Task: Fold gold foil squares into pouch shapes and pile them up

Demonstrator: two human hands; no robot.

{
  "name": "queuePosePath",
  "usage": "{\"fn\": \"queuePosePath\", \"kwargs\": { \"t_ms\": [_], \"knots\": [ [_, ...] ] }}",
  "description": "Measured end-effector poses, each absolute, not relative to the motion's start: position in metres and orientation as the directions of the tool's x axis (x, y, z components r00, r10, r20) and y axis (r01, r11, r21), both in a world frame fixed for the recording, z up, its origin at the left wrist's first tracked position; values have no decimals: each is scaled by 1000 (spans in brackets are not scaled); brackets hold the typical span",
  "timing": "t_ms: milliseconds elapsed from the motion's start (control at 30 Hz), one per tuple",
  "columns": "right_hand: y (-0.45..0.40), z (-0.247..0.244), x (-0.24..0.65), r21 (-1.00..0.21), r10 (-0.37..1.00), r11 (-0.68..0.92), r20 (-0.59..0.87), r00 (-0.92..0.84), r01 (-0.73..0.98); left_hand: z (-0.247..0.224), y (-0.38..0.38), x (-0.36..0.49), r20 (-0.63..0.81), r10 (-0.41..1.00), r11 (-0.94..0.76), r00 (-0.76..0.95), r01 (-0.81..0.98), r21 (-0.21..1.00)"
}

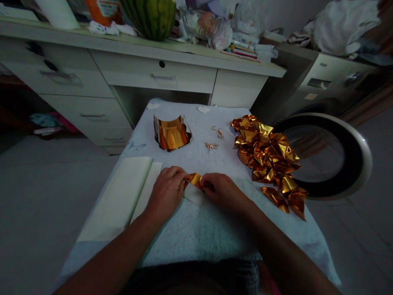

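Between my two hands is a small piece of gold foil point(195, 179), with a white paper point(194, 194) under or attached to it; I cannot tell which. My left hand point(168, 186) pinches the foil's left end. At its right end, the fingers of my right hand point(222, 189) are closed on it. Beyond my left hand stands a curved stack of gold foil sheets point(172, 133). Small gold twist ties point(211, 146) lie past the held foil. A heap of folded gold foil pieces point(267, 151) covers the table's right side.
White paper sheets point(118, 196) lie on the left of the cloth-covered table point(221, 233). A drawer desk point(184, 80) stands behind, bearing a watermelon point(150, 16) and clutter. At right, the round open door point(357, 157) of a washing machine point(325, 76) reaches the table's edge.
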State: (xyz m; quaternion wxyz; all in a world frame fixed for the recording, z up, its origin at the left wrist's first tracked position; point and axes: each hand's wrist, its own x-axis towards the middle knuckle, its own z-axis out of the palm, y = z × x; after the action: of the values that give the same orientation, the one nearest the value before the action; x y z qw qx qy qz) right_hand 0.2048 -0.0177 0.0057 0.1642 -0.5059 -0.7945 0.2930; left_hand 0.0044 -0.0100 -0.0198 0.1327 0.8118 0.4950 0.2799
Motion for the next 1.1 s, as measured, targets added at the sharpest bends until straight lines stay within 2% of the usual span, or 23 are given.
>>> {"fn": "queuePosePath", "kwargs": {
  "t_ms": [133, 333, 600, 867, 1100],
  "knots": [
    [-19, 3, 206, -586, 886, 381, 8, -464, 716, -22, -9, 4, 315, 862, -505, 397, 731, 459],
    [-25, 13, 213, -570, 783, 531, 46, -620, 627, -23, -11, 4, 291, 799, -599, 526, 656, 460],
    [-36, 21, 208, -334, 724, 644, -24, -689, 688, -16, -13, 0, 240, 790, -600, 565, 630, 493],
    [-45, 24, 201, -229, 754, 630, -52, -655, 742, -12, -16, -2, 208, 783, -596, 586, 612, 520],
    [-48, 14, 193, -165, 795, 600, 14, -606, 783, -6, -22, -7, 179, 772, -598, 610, 603, 529]
  ]
}}
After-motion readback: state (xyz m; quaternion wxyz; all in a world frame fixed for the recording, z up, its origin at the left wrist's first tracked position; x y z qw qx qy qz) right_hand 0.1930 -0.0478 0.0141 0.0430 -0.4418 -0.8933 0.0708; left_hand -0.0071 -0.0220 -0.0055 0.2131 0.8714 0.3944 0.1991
